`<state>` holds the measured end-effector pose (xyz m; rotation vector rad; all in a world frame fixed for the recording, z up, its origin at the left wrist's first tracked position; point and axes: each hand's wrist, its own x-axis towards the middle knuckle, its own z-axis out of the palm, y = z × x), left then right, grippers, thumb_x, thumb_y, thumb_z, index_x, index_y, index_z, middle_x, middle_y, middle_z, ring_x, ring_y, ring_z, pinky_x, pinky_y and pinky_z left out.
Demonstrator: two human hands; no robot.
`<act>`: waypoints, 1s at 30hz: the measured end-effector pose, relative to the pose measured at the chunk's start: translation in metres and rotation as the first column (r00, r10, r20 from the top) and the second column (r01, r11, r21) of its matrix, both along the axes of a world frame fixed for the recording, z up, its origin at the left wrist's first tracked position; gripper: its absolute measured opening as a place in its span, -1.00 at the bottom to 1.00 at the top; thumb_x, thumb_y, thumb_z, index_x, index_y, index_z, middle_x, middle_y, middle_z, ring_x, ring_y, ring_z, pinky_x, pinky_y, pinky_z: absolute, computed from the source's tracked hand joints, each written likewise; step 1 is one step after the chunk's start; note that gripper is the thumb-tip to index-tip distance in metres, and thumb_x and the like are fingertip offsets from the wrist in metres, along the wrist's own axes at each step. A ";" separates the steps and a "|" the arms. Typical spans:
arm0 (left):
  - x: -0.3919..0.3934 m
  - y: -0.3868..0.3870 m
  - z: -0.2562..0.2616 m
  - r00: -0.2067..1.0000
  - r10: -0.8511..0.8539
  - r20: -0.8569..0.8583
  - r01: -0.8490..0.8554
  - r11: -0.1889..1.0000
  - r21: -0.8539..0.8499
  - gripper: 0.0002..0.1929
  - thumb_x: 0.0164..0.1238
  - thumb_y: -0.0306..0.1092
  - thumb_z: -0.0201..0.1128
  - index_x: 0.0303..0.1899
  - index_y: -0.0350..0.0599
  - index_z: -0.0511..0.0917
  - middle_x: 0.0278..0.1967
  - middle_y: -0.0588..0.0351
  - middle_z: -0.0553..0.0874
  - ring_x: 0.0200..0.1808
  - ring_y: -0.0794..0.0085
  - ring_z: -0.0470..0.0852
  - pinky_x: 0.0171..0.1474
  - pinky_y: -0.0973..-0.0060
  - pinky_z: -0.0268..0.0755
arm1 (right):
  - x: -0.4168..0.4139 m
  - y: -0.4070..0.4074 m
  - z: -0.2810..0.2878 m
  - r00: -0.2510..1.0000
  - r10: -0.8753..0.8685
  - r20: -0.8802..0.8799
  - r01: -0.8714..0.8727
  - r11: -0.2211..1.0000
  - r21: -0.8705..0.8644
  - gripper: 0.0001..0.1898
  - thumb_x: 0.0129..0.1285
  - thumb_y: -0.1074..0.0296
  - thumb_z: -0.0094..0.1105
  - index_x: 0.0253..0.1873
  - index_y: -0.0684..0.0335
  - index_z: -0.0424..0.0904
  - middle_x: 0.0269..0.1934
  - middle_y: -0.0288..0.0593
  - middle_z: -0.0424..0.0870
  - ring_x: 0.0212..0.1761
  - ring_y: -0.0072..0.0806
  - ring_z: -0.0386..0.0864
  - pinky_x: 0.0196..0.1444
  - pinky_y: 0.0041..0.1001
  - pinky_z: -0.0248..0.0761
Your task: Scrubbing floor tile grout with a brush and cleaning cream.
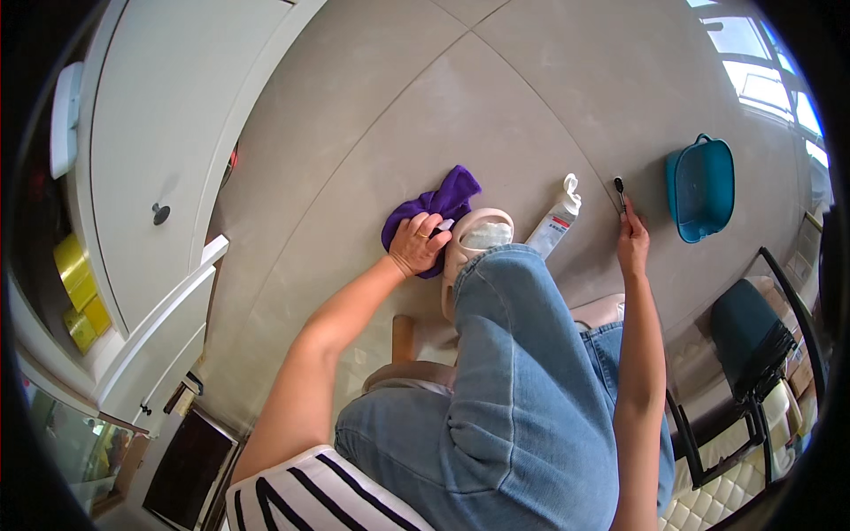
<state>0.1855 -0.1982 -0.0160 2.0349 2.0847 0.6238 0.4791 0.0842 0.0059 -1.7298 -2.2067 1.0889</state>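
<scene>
My left hand (417, 244) is on a crumpled purple cloth (451, 189), its fingers curled over it. A small whitish thing (445, 226) shows by those fingertips; what it is I cannot tell. Just right of the cloth is a beige clog (493, 216) on my foot, with a light sock (487, 235) inside. My right hand (633, 239) grips the handle of a small brush (619, 187) with a black head, pointing away from me. Between the clog and the brush lies a white squeeze bottle (554, 226) bearing writing, its flip cap (570, 190) up.
A teal plastic basin (700, 232) stands on the tiled floor (505, 126) right of the brush. White cabinets (172, 99) with a dark knob (161, 214) line the left. At lower right is a black metal frame (787, 285). A wooden stool leg (402, 338) shows under me.
</scene>
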 end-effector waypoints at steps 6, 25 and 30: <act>-0.007 0.018 0.003 0.996 -0.088 0.033 0.087 0.996 0.038 -0.71 -0.12 -0.35 0.16 -0.27 0.16 0.34 -0.15 0.18 0.42 -0.09 0.28 0.37 -0.24 0.38 0.24 | 0.002 0.000 0.001 0.999 -0.033 0.036 0.032 0.999 0.010 -0.64 0.20 0.50 -0.04 0.09 -0.03 0.46 -0.43 -0.18 0.27 -0.45 -0.49 0.31 -0.32 -0.64 0.20; -0.023 0.271 0.022 0.976 -0.049 0.212 0.018 0.989 0.146 -0.57 -0.23 -0.39 0.31 -0.20 0.03 0.37 -0.25 0.13 0.45 -0.17 0.23 0.44 -0.14 0.37 0.36 | 0.000 0.002 0.004 0.998 -0.057 0.001 0.057 0.990 -0.132 -0.65 0.20 0.49 -0.02 0.10 0.07 0.44 -0.38 -0.21 0.35 -0.37 -0.51 0.32 -0.23 -0.68 0.20; -0.065 0.192 0.061 0.578 0.284 0.765 -0.422 0.907 -0.018 -0.62 0.09 -0.37 0.20 -0.03 -0.17 0.36 -0.08 0.05 0.47 -0.02 0.34 0.43 0.07 0.44 0.25 | 0.010 0.007 0.008 0.999 0.026 -0.041 -0.023 0.997 0.077 -0.66 0.21 0.46 -0.03 0.08 -0.01 0.46 -0.56 -0.12 0.33 -0.50 -0.35 0.32 -0.34 -0.54 0.28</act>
